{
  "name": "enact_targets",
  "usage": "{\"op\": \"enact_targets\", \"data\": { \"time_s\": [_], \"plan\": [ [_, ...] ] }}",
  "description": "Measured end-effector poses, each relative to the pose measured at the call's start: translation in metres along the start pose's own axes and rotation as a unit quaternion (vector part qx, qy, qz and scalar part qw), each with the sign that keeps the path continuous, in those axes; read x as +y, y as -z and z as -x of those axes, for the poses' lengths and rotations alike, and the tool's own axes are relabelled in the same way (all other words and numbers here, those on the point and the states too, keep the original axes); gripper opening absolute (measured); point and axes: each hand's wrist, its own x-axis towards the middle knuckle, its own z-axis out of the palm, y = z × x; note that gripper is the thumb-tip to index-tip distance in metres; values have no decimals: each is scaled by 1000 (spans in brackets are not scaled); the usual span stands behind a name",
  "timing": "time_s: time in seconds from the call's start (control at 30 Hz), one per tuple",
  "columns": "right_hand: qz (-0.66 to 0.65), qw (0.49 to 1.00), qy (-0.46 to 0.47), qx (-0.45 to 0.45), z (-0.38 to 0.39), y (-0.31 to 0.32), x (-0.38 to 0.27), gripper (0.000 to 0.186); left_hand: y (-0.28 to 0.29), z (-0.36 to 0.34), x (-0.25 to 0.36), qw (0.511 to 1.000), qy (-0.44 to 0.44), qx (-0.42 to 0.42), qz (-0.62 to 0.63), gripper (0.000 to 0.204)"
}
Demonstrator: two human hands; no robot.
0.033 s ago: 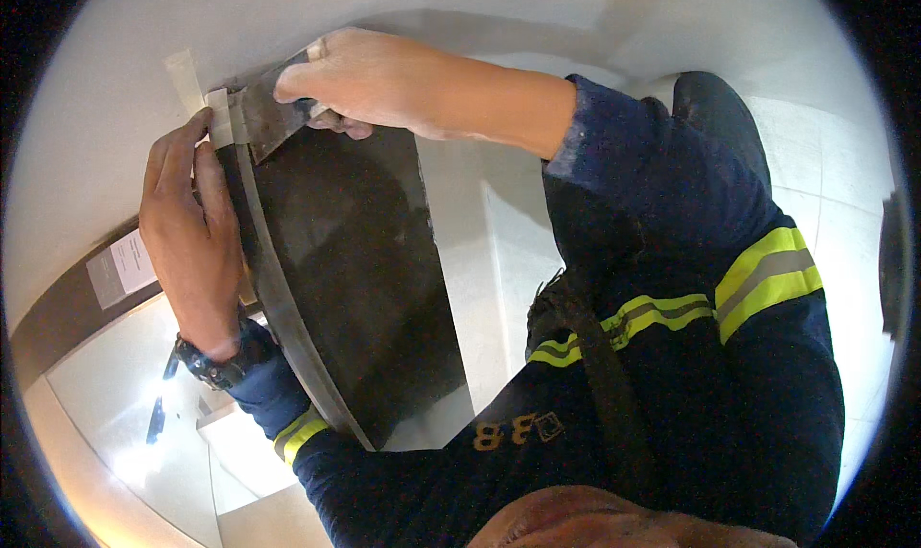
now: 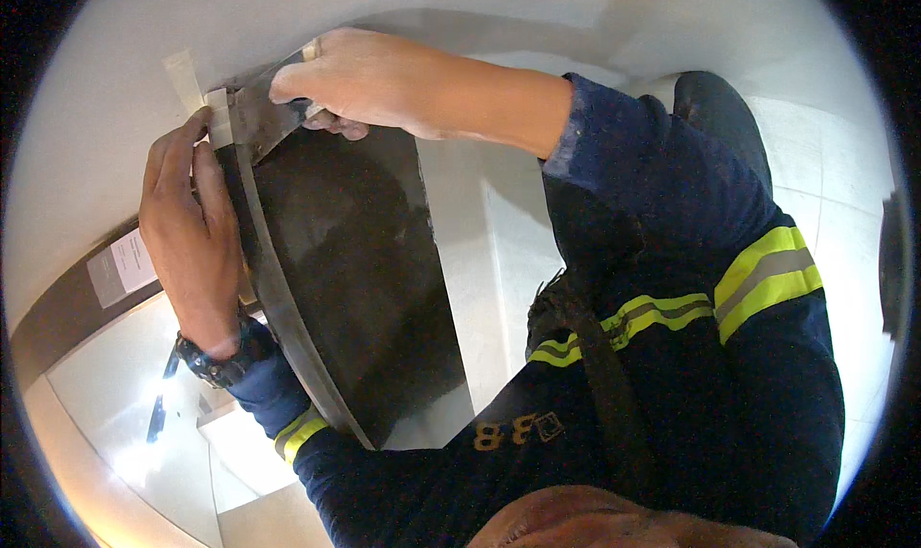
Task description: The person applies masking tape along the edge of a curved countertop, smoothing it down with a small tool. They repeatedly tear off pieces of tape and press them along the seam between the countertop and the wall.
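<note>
My right hand [image 2: 350, 76] grips a wide-bladed putty knife [image 2: 264, 116], its handle mostly hidden by the fingers. The metal blade lies flat near the far left corner of a dark grey panel [image 2: 350, 250], against its raised edge strip [image 2: 288, 318]. A short piece of pale masking tape [image 2: 221, 118] covers the far end of that strip, just left of the blade. Beside it, my left hand [image 2: 192, 231] stretches its fingers upward, thumb apart from them, the fingertips touching the strip's end near the tape.
A second strip of tape [image 2: 182, 76] sticks to the white wall [image 2: 106, 135]. At left, a white label [image 2: 123, 268] is on a brown frame, with a brightly lit surface below it. A pale ledge [image 2: 480, 260] borders the panel's right side; white floor tiles [image 2: 806, 154] lie beyond my knee.
My right hand and the putty knife have shifted very slightly left. The left hand stays in place.
</note>
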Motion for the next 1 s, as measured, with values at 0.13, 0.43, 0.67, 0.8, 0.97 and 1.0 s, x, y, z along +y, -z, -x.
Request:
{"op": "enact_targets", "data": {
  "time_s": [0.13, 0.43, 0.67, 0.8, 0.97, 1.0],
  "plan": [
    [-45, 998, 13, -30, -12, -2, -2, 34, 3, -7, 1, 1000, 13, -13, 10, 32],
    [-158, 986, 14, -50, -22, -13, -9, 35, 3, -8, -9, 998, 18, -24, 54, 33],
    [-84, 996, 32, -22, -17, -27, 3, 33, -2, 9, -9, 998, 23, -38, 54, 35],
    [-28, 997, 17, -64, -14, -16, 13, 30, 0, 9, -2, 999, 14, -28, 28, 36],
    [-105, 993, -23, -54, 11, -19, 21, 32, -4, 14, 0, 1000, 6, -16, 21, 34],
    [-90, 995, -2, -40, 19, -18, 9, 30, -3, 14, 0, 1000, 3, -10, 27, 34]
  ]
}}
